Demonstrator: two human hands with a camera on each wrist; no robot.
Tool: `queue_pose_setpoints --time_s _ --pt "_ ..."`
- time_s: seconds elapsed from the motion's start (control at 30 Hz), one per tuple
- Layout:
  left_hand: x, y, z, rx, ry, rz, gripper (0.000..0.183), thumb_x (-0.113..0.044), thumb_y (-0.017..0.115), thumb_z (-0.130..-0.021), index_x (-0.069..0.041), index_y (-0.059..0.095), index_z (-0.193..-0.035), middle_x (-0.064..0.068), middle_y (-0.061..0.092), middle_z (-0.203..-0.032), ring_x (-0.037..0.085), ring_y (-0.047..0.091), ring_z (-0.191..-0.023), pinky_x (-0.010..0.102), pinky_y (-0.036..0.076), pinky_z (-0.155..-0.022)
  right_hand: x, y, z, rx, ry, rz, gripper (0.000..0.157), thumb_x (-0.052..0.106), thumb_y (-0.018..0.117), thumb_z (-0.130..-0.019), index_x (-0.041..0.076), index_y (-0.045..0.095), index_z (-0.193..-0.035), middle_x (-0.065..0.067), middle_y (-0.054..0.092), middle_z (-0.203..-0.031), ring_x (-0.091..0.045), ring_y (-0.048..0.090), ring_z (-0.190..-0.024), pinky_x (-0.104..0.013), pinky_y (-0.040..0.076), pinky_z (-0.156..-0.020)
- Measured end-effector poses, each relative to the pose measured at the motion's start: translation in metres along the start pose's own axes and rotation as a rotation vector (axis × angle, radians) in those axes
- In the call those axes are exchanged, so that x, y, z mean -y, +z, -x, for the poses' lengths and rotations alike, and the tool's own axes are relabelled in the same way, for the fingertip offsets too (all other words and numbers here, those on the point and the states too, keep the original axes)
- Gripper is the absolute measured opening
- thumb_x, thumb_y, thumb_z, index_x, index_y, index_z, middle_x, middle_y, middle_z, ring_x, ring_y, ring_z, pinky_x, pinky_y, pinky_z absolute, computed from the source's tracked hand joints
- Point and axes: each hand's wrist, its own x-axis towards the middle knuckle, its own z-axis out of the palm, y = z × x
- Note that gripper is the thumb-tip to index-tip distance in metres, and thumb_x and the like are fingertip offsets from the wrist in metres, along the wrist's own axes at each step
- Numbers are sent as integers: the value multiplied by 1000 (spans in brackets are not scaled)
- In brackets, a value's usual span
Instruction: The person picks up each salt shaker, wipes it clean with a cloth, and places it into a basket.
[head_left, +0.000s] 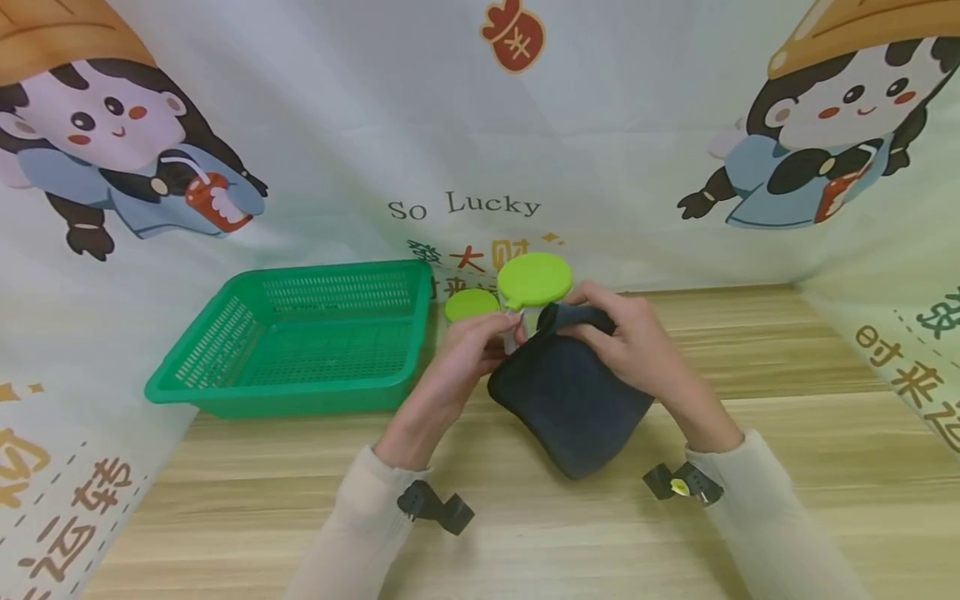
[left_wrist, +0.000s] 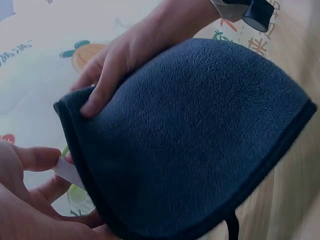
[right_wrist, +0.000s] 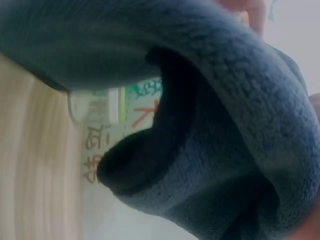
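A dark blue plush cloth [head_left: 573, 400] with a black bound edge hangs between both hands over the table. My right hand [head_left: 630, 342] grips its upper edge, which folds over between thumb and fingers. At the cloth's left edge, my left hand [head_left: 472, 346] pinches a small white tag [left_wrist: 68, 171] between thumb and fingertips. The left wrist view has the cloth's fuzzy face [left_wrist: 190, 135] spread wide, with the right thumb lying on it. Up close in the right wrist view, the cloth [right_wrist: 240, 85] curls into a loose fold and hides most of the right hand.
Two jars with lime-green lids stand behind the hands, a shorter lid [head_left: 472, 304] left of a taller one [head_left: 535, 279]. To the left sits a green plastic basket [head_left: 300, 402]. A printed backdrop [head_left: 637, 167] rises behind the wooden table [head_left: 750, 500].
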Motion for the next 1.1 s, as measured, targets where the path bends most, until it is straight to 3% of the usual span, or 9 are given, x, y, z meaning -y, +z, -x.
queue_pose_setpoints --time_s 0.2,0.43,0.67,0.83,1.1 --pt "-8 4 3 5 21 -53 30 -30 53 -106 -10 65 -87 -2 59 -88 17 57 -81 29 51 -80 7 9 -1 -53 108 41 18 13 81 -89 10 65 -96 -8 74 -88 -19 65 -75 -34 48 -71" --pt "-11 4 5 1 51 -56 31 -27 52 -106 -9 64 -85 -1 63 -88 20 64 -88 32 56 -86 4 -2 -1 6 254 131 24 18 83 -88 8 62 -94 -15 71 -84 -22 55 -65 -33 41 -64" --pt "-10 8 5 -25 36 -81 30 -27 54 -105 -9 65 -84 0 61 -86 17 62 -84 29 55 -82 12 5 -1 20 232 146 27 21 84 -88 9 61 -94 -12 72 -85 -22 57 -67 -33 43 -65" --pt "-11 8 7 -39 29 -92 31 -28 54 -106 -9 64 -84 0 60 -86 16 61 -84 29 55 -83 13 10 -2 -49 273 122 31 23 86 -86 8 60 -91 -13 70 -82 -21 56 -64 -31 41 -61" --pt "-11 2 8 -40 39 -77 30 -27 55 -105 -9 66 -83 0 63 -86 22 65 -87 43 58 -94 2 4 0 -158 293 194 35 21 88 -83 8 55 -83 -13 61 -67 -18 46 -56 -29 35 -55"
